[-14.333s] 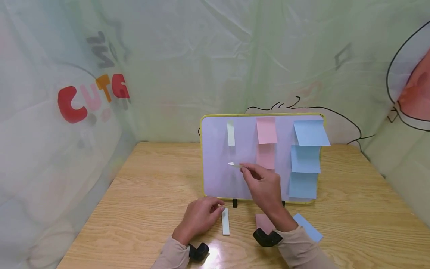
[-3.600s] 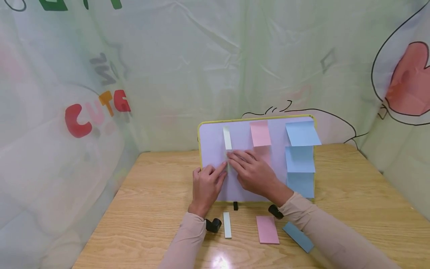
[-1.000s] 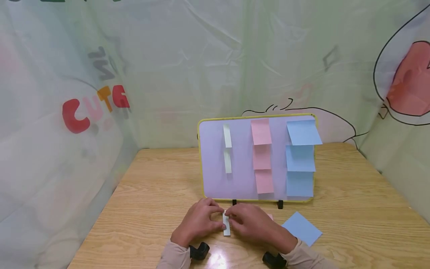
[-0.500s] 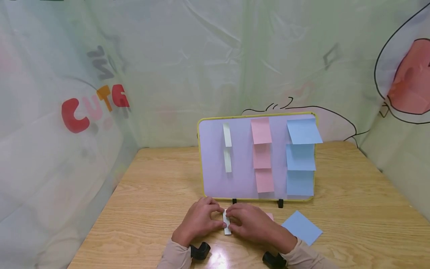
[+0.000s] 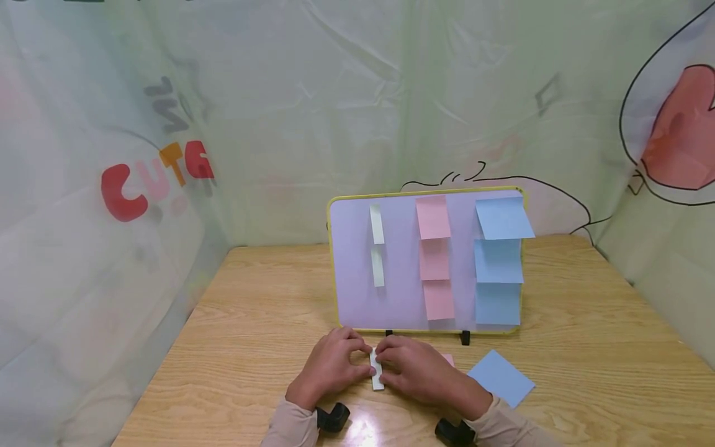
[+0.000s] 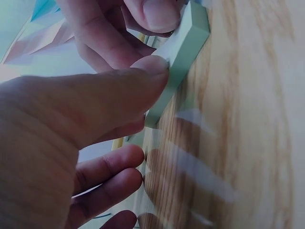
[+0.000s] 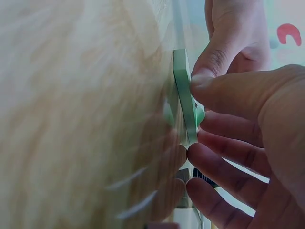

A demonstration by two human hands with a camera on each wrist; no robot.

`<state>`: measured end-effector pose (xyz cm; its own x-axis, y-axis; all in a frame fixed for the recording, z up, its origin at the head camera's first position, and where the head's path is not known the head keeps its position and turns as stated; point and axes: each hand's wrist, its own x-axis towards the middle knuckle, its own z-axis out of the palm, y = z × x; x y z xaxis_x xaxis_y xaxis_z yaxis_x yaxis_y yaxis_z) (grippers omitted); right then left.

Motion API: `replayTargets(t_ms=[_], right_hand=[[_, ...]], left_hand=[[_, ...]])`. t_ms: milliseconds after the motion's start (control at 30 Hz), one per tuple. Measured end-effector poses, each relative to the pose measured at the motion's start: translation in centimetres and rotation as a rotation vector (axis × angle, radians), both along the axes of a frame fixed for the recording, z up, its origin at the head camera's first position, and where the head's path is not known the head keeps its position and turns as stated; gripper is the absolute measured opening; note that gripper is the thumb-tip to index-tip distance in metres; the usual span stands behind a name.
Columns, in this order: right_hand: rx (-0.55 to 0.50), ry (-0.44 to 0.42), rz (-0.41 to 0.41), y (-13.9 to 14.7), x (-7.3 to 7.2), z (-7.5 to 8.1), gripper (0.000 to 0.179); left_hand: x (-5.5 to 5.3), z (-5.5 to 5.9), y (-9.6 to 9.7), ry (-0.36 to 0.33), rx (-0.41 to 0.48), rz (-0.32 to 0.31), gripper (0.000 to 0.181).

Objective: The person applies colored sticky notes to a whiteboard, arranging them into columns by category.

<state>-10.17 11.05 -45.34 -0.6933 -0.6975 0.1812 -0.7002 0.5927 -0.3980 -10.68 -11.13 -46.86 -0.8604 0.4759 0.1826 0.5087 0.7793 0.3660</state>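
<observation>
In the head view a narrow pad of pale green sticky notes (image 5: pixel 377 382) lies on the table between both hands. My left hand (image 5: pixel 328 367) steadies it, with thumb and forefinger at its left side. From the other side, my right hand (image 5: pixel 421 371) pinches at the top sheet with thumb and forefinger. A bent green sheet edge (image 7: pixel 200 114) shows beside the pad in the right wrist view; how far it is lifted is hidden by fingers. Two pale green strips, an upper one (image 5: pixel 377 225) and a lower one (image 5: pixel 378 267), hang on the whiteboard (image 5: pixel 354 298).
Pink notes (image 5: pixel 438 300) and blue notes (image 5: pixel 497 304) form two columns on the yellow-framed board, which stands on black feet (image 5: pixel 465 338). A blue pad (image 5: pixel 501 379) lies right of my right hand. A pink pad (image 5: pixel 449 359) is mostly hidden behind that hand.
The second green strip, earlier in my right hand, then under both hands at the board, now hangs below the first. Both hands have come down to the green pad. Over the last second they barely move.
</observation>
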Motion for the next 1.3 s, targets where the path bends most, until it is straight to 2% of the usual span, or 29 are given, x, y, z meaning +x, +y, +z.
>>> replayTargets(t_ms=[200, 500, 700, 900, 1067, 1300], right_hand=[[-0.005, -0.02, -0.003, -0.01, -0.09, -0.18, 0.023], [-0.016, -0.092, 0.005, 0.21, -0.23, -0.03, 0.034], [-0.03, -0.102, -0.01, 0.18, -0.18, 0.02, 0.024], [-0.031, -0.125, -0.024, 0.32, -0.18, 0.2, 0.031], [-0.039, -0.14, 0.0, 0.53, -0.27, 0.31, 0.035], [-0.092, -0.112, 0.011, 0.39, -0.3, 0.18, 0.02]], left_hand=[[0.01, -0.15, 0.0, 0.053, 0.025, -0.013, 0.025], [0.04, 0.08, 0.04, 0.005, 0.025, -0.003, 0.024], [-0.02, 0.17, -0.01, 0.015, 0.032, -0.014, 0.022], [0.0, 0.23, -0.05, 0.034, 0.045, -0.03, 0.021], [-0.07, 0.17, -0.07, 0.052, 0.06, -0.036, 0.02], [-0.04, 0.16, -0.05, 0.028, 0.048, -0.029, 0.022]])
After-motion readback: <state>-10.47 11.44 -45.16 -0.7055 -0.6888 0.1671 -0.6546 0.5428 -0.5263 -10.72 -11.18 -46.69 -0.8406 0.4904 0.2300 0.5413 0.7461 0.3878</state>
